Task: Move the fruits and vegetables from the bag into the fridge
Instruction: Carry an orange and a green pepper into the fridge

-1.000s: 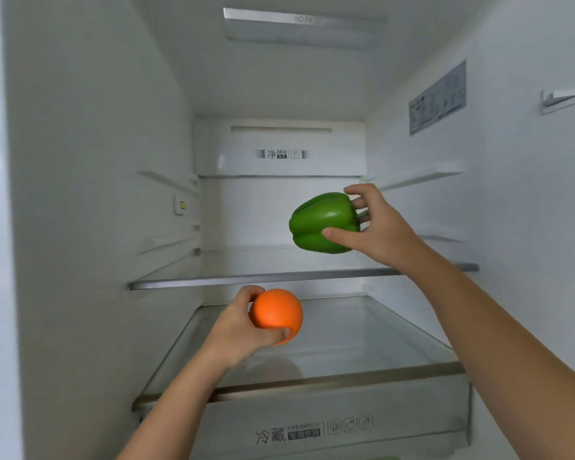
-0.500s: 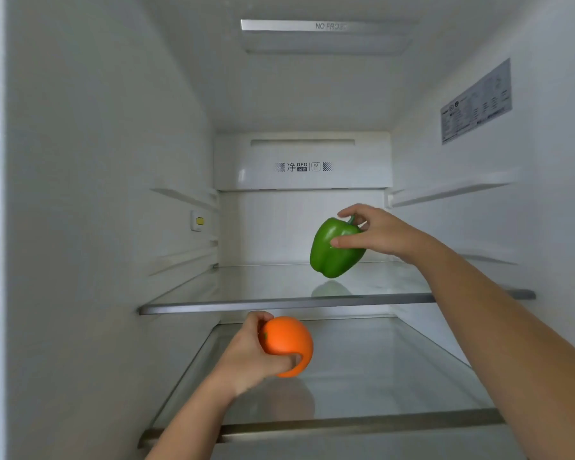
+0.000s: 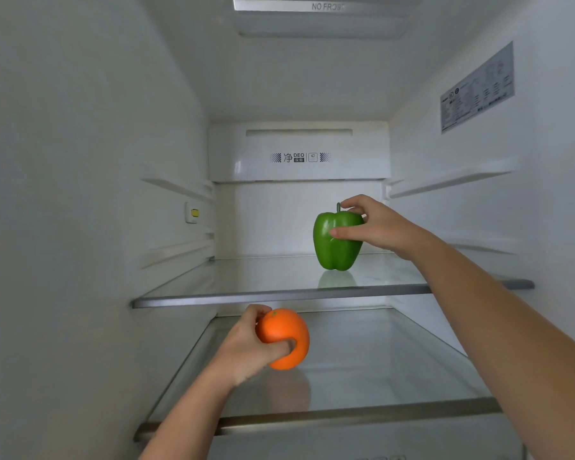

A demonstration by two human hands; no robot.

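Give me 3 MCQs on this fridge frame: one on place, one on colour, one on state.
1. Where is the pepper?
A. at the upper shelf
B. at the lower shelf
C. in a door bin

2. What colour is the fruit in the left hand?
A. yellow
B. orange
C. red

3. What is the right hand doing?
A. hanging empty
B. gripping the pepper
C. pressed flat on the shelf

Answers:
1. A, the pepper stands stem-up at the upper shelf, its reflection just below it in the glass.
2. B, the round orange is plainly orange-coloured, held over the lower shelf.
3. B, thumb and fingers wrap the pepper's side and top near the stem.
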